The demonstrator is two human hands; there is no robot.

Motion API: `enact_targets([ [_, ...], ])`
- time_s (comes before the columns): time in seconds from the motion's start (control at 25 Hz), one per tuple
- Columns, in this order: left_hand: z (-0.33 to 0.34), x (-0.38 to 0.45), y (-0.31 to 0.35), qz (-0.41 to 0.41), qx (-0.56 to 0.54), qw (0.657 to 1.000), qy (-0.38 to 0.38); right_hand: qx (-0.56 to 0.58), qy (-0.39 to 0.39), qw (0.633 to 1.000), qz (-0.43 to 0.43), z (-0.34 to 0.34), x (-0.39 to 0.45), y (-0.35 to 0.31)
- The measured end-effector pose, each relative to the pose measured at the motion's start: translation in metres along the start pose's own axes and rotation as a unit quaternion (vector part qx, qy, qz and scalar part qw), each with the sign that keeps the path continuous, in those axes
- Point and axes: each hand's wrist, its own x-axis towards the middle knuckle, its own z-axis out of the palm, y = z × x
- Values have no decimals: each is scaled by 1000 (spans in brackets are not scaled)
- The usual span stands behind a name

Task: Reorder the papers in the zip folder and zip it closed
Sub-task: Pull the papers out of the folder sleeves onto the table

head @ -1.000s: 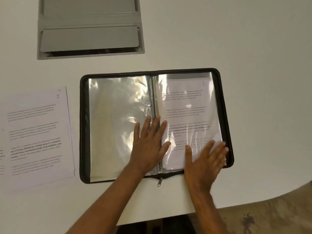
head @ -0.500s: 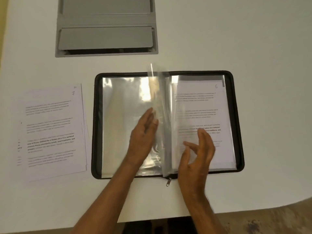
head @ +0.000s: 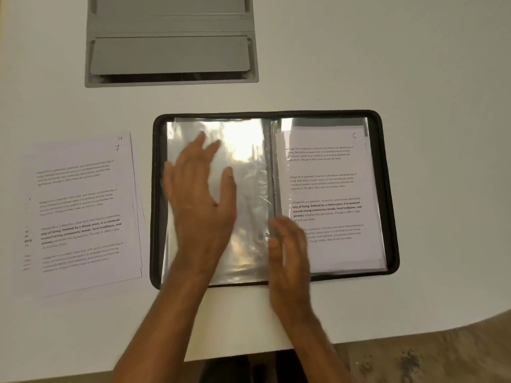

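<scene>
- Nearest the table edge, in front of the folder: both forearms come in from below. Folder lies open and flat mid-table, zip unfastened, so closing is not yet due.
- Right hand at the folder's near edge by the spine, fingers loosely curled; blurred, cannot tell whether it touches the sleeve or holds anything. Judged to be placed to steady or pick up the next sleeve.
- Left hand lies flat, fingers spread wide, on the folder's left-side empty sleeve; probably pressing it down so it stays turned.
- Folder's right side: sheet marked 6 inside a sleeve, facing up.
- Left of the folder, well apart: loose paper stack, top sheet marked 7, presumably waiting for refiling.
- Beyond the folder: grey hatch set in the table.
</scene>
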Motion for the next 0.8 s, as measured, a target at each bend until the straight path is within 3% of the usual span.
enact_targets([
  [0.12,43,-8,4,53,71,983,-161,-233,127,956,125,-39,17,49],
  [0.28,110,-37,-11,97,167,928,-319,-338,137,902,229,-76,19,89],
  [0.36,128,-49,-22,127,208,914,-324,-378,132,889,223,-78,17,94],
  [0.56,134,-56,-32,156,233,918,-280,-413,140,881,184,-76,19,95],
  [0.8,131,-57,-32,152,257,915,-271,-335,131,928,98,-75,24,89],
])
